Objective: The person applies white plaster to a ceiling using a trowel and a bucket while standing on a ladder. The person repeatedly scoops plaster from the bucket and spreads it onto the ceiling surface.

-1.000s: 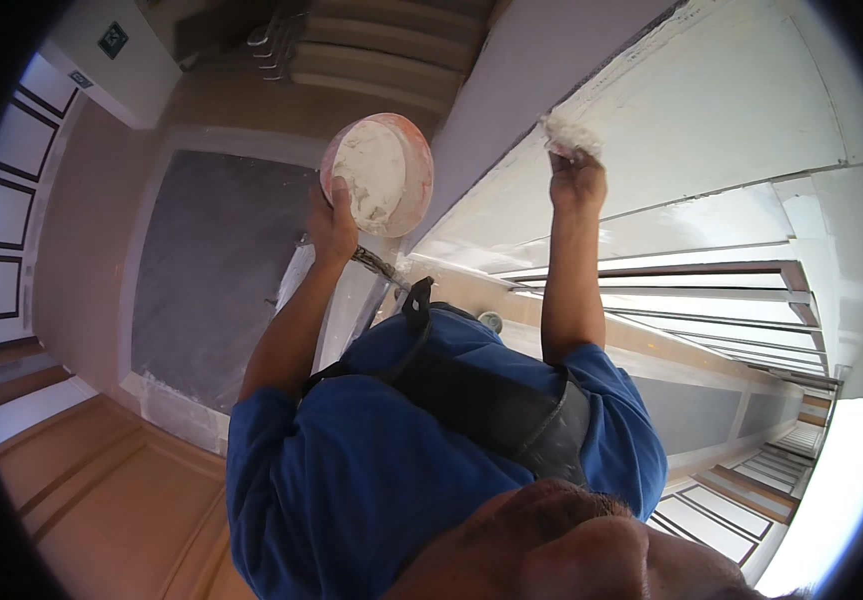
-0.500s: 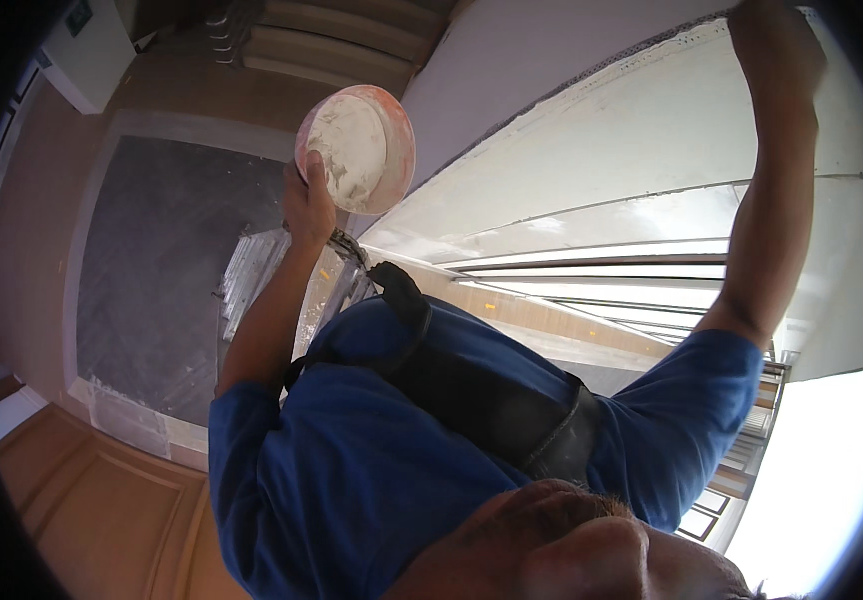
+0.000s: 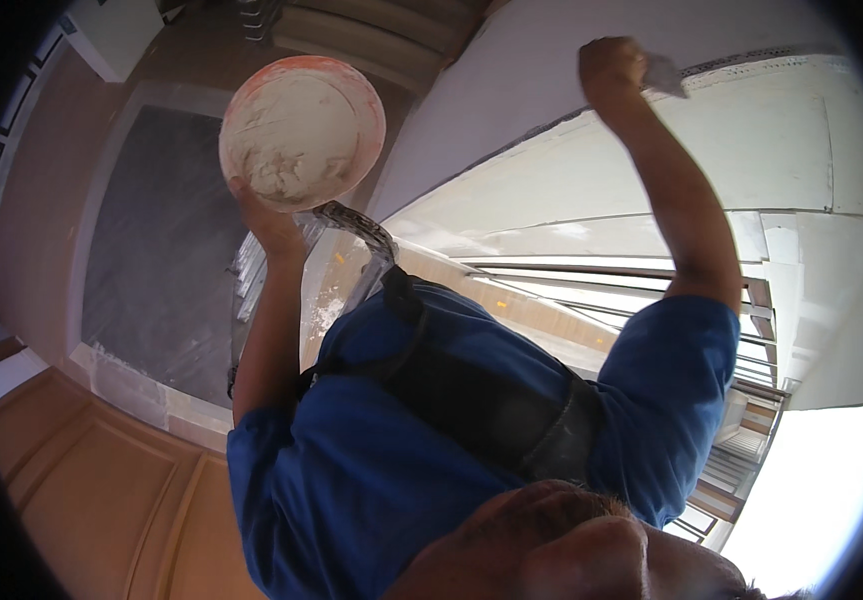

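My left hand (image 3: 266,222) grips a round pinkish tub (image 3: 373,125) by its near edge. White plaster paste (image 3: 296,125) lies inside it, lumpy toward the side nearest me. High at the upper right, my right hand (image 3: 611,68) is closed around a putty knife, whose grey blade (image 3: 665,76) sticks out to the right and is partly blurred. That blade is by a perforated corner bead (image 3: 721,66), which runs along the edge between a lilac-grey surface (image 3: 511,85) and a white panel (image 3: 761,120). Whether the blade touches the bead I cannot tell.
Below the tub are a dark grey floor panel (image 3: 156,250) and a metal frame (image 3: 356,222), perhaps a ladder or stand. Brown panelled doors (image 3: 101,500) stand at lower left, and stairs (image 3: 361,40) at the top. Railings (image 3: 751,400) and a bright opening (image 3: 821,490) lie right.
My right hand has come left and down along the edge, bringing the putty knife into view. The tub in my left hand has moved left and up and tilts more toward the camera.
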A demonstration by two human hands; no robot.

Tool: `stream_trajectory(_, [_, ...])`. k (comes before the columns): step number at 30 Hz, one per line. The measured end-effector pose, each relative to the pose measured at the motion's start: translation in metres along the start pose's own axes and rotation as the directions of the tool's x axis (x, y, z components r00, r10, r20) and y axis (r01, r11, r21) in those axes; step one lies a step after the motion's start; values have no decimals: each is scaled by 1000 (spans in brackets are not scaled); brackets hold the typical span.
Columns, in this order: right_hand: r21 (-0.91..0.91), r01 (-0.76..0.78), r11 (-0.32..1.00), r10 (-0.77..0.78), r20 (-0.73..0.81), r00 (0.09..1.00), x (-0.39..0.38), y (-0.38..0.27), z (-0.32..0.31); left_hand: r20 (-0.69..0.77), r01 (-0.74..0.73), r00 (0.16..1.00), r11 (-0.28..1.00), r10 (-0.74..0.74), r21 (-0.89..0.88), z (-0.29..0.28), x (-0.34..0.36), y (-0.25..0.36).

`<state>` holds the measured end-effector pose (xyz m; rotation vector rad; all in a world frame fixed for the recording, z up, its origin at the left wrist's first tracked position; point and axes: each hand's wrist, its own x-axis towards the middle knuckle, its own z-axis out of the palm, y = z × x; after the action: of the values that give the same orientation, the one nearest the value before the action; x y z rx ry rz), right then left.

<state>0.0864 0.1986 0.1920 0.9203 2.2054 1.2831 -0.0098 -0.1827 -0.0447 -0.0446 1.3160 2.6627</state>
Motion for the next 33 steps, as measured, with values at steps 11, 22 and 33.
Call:
stream_trajectory(11, [206,360,910,-387,110,916,-15,-241,106,-64,-159,983,975,170,153,-8,-23,66])
stream_trajectory(22, [888,-33,459,-49,62,997,-29,-249,154,175,-437,898,773,404,461,-13,-16,81])
stream_trajectory(33, [77,-61,-995,-44,203,978,-134,-129,171,129,353,934,914,-333,-198,41,-3,39])
